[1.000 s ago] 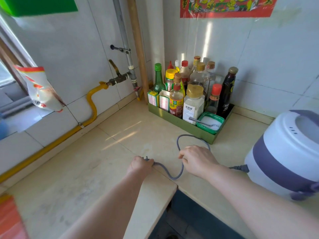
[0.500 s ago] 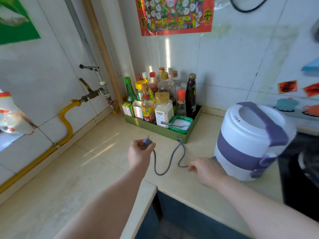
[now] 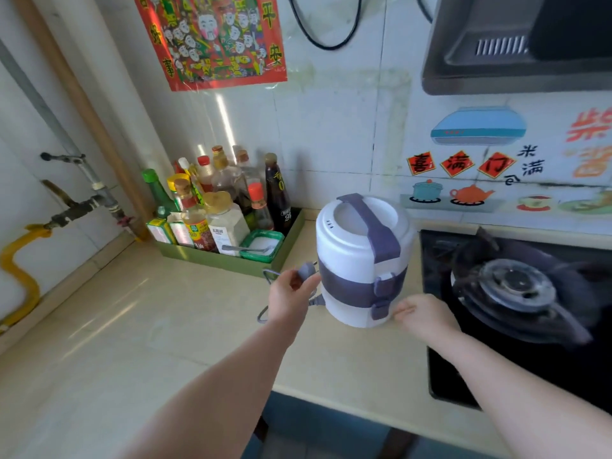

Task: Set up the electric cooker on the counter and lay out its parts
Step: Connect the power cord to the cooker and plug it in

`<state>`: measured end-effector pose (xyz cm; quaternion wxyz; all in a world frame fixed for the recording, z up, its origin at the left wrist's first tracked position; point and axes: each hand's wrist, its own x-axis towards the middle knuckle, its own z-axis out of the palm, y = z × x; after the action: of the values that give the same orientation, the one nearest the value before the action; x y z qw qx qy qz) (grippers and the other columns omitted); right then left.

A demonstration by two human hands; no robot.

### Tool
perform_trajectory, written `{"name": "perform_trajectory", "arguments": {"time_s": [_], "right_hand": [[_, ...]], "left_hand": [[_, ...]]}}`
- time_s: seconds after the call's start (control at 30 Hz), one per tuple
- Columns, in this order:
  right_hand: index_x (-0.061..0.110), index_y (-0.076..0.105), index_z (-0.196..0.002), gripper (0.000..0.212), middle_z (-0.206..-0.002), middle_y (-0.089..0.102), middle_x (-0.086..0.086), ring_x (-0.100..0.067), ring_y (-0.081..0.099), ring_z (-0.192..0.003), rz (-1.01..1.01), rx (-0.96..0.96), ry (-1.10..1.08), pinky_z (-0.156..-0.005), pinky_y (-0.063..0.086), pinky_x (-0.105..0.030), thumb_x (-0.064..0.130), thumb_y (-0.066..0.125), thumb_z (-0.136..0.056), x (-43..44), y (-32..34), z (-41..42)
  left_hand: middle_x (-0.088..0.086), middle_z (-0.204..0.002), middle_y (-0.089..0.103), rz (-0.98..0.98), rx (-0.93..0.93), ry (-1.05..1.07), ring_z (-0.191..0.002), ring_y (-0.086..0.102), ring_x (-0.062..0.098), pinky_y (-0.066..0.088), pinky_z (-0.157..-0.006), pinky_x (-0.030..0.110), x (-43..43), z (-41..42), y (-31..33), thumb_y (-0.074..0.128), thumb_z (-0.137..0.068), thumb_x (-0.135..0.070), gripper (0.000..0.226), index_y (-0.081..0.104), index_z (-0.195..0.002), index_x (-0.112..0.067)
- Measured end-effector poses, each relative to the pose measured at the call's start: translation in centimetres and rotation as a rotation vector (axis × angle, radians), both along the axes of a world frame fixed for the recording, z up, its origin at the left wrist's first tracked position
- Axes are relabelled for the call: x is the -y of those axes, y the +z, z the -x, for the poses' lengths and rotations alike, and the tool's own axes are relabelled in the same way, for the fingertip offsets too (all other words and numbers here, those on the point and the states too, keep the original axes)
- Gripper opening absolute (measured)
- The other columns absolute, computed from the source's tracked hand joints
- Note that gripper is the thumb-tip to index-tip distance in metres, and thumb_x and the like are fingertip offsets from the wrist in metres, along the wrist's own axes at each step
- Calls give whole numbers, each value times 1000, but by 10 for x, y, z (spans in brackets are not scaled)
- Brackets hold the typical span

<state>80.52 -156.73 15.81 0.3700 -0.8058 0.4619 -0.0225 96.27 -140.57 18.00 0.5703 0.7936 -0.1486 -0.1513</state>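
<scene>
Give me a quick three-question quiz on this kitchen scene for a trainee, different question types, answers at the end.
1. True or false: the cooker has its lid off.
2. What does the left hand hold? A) the cooker's plug B) a knife C) a cup
3. Name the appliance beside the cooker, on the side away from the green tray.

Key: 1 false, the lid is on. 2 A. 3 the gas stove.

Home kitchen, gas hob (image 3: 516,286), range hood (image 3: 516,44), sauce bottles (image 3: 225,200), tiled wall (image 3: 331,127)
</scene>
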Motion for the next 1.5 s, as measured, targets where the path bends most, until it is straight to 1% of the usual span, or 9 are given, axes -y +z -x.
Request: {"name": "perform_trajectory", "arguments": {"time_s": [0.17, 0.3, 0.47, 0.63, 0.8, 0.97, 1.23, 1.37, 1.5], "right_hand": [[15, 65, -111, 30, -113, 66, -14, -36, 61, -104, -294, 363, -433, -96, 49, -49, 28, 45, -92, 32, 7, -9], [10, 57, -122, 44, -114, 59, -7, -29, 54, -116, -522, 504, -543, -98, 42, -43, 41, 35, -99, 43, 22, -33], [25, 63, -97, 46, -119, 66, -2, -24, 56, -116, -632, 604, -540, -105, 40, -45, 59, 32, -94, 49, 32, -58], [28, 64, -91, 45, -92, 68, 0, -19, 61, -86, -719, 637, -514, -74, 49, -31, 65, 40, -87, 54, 28, -68], [28, 64, -85, 41, -78, 69, 2, -19, 61, -79, -732, 692, -533, -65, 48, -30, 61, 41, -88, 52, 23, -73], [29, 63, -76, 41, -50, 68, 10, -15, 59, -69, -716, 768, -581, -54, 42, -26, 60, 39, -89, 43, 33, -60], [31, 68, -101, 56, -107, 72, 0, -23, 63, -105, -671, 895, -749, -100, 46, -40, 72, 36, -79, 10, 37, -44], [31, 61, -122, 71, -119, 69, 0, -24, 63, -109, -658, 936, -847, -101, 47, -43, 73, 39, -69, -12, 29, -51], [31, 59, -125, 55, -121, 68, 3, -20, 61, -112, -671, 1005, -880, -103, 45, -42, 64, 37, -86, -30, 23, -61]], "left_hand": [[1, -81, 60, 17, -65, 87, -77, 55, 18, 41, -64, 28, 18, 6, -6, 53, -96, -30, 21, 57, -94, -10], [2, -97, 66, 199, -358, 260, -88, 65, 21, 50, -82, 37, 32, -4, -11, 45, -99, -35, 23, 54, -101, -14], [5, -90, 59, 191, -486, 232, -85, 62, 24, 46, -77, 36, 48, -9, -16, 40, -100, -33, 22, 49, -85, -20], [6, -79, 51, 181, -539, 220, -82, 49, 25, 40, -76, 38, 59, -4, -21, 40, -97, -33, 29, 45, -74, -17], [7, -78, 45, 186, -553, 232, -76, 43, 22, 39, -72, 34, 67, -4, -15, 44, -92, -28, 22, 42, -73, -17], [3, -82, 57, 161, -630, 140, -89, 55, 27, 47, -96, 50, 76, -7, -5, 45, -90, -35, 18, 52, -88, -19], [2, -72, 52, 53, -645, -74, -68, 48, 20, 45, -71, 33, 99, -28, 14, 50, -91, -33, 19, 51, -84, -16], [2, -69, 56, 29, -630, -148, -61, 48, 17, 45, -61, 28, 104, -46, 18, 48, -95, -24, 20, 55, -79, -13], [3, -71, 57, 9, -606, -224, -60, 47, 17, 41, -53, 26, 108, -62, 17, 43, -97, -18, 20, 55, -82, -13]]}}
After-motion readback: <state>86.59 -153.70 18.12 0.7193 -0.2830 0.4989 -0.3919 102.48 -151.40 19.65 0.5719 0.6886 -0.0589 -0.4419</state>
